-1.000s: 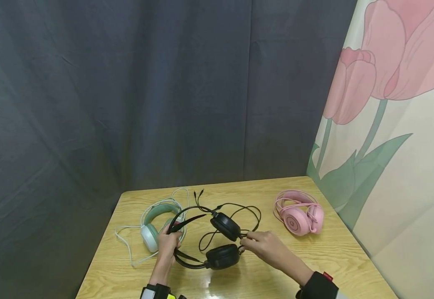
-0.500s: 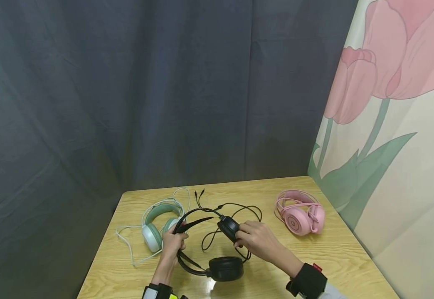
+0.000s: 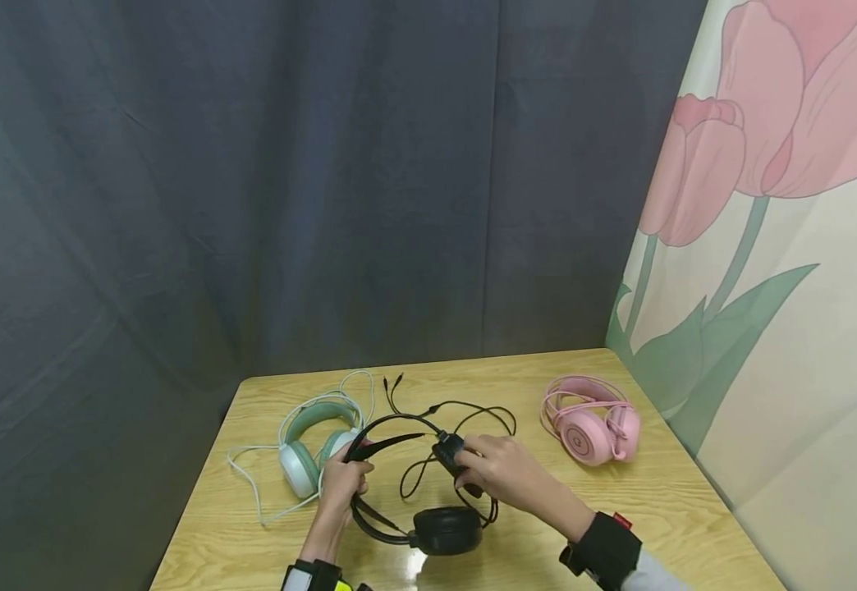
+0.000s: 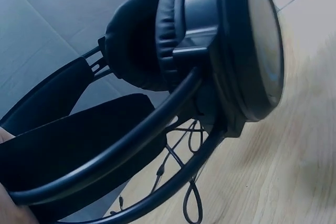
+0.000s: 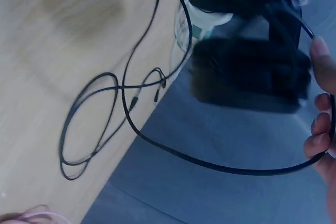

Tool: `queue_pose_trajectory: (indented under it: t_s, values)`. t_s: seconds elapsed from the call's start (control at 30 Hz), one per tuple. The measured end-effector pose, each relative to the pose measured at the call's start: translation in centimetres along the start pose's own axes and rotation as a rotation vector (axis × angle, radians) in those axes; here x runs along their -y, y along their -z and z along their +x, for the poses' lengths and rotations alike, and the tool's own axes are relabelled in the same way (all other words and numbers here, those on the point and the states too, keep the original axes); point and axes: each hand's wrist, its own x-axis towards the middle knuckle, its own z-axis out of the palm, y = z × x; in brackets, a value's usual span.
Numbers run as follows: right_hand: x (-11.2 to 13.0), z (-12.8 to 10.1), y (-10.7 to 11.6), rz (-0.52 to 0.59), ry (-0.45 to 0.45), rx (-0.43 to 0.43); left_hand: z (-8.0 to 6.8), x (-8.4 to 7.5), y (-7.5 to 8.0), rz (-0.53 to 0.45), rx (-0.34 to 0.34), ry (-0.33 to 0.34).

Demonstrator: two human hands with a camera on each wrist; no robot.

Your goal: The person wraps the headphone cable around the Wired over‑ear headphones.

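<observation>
A pair of black headphones (image 3: 446,532) is held over the table with its ear cups toward the right. My left hand (image 3: 341,484) grips the headband (image 4: 105,166) at its left end. Beside the far ear cup, my right hand (image 3: 502,474) curls its fingers round the headphones' black cable (image 5: 226,170), as the right wrist view shows. From those fingers the cable runs in loose loops across the table. In the head view the right fingers cover part of the far cup. The ear cups are blurred in the right wrist view.
Mint-and-white headphones (image 3: 300,469) lie just left of my left hand, their pale cable trailing on the wooden table (image 3: 547,542). Pink headphones (image 3: 584,435) with a wrapped cable rest at the right. A dark curtain (image 3: 369,189) hangs behind, and a flower-printed wall (image 3: 790,361) stands at right.
The right hand has moved from between the ear cups' ends to beside the far cup. The black headphones have shifted slightly right, their cups now wider apart. The left hand keeps its grip.
</observation>
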Motion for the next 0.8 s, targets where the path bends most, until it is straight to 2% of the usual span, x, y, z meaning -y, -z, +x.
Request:
queue_pose_trajectory:
  t_s: [0.2, 0.3, 0.47, 0.63, 0.73, 0.8]
  values:
    - [-0.1, 1.2, 0.1, 0.024, 0.051, 0.013, -0.3, -0.1, -0.2, 0.010, 0.043, 0.004]
    - [-0.3, 1.5, -0.1, -0.001, 0.067, 0.015, -0.3, 0.0, -0.4, 0.011, 0.064, 0.000]
    - [-0.7, 1.9, -0.2, -0.079, 0.018, 0.000, -0.1, 0.2, -0.4, 0.043, 0.044, -0.009]
    - [-0.7, 2.4, -0.3, -0.027, 0.010, 0.051, -0.2, 0.4, -0.5, 0.053, 0.026, -0.018]
    - [-0.8, 2.7, -0.5, -0.001, 0.029, 0.073, -0.2, 0.5, -0.6, 0.036, 0.046, -0.023]
    - [-0.9, 2.8, -0.7, -0.023, 0.032, 0.066, -0.2, 0.5, -0.6, 0.026, 0.062, -0.022]
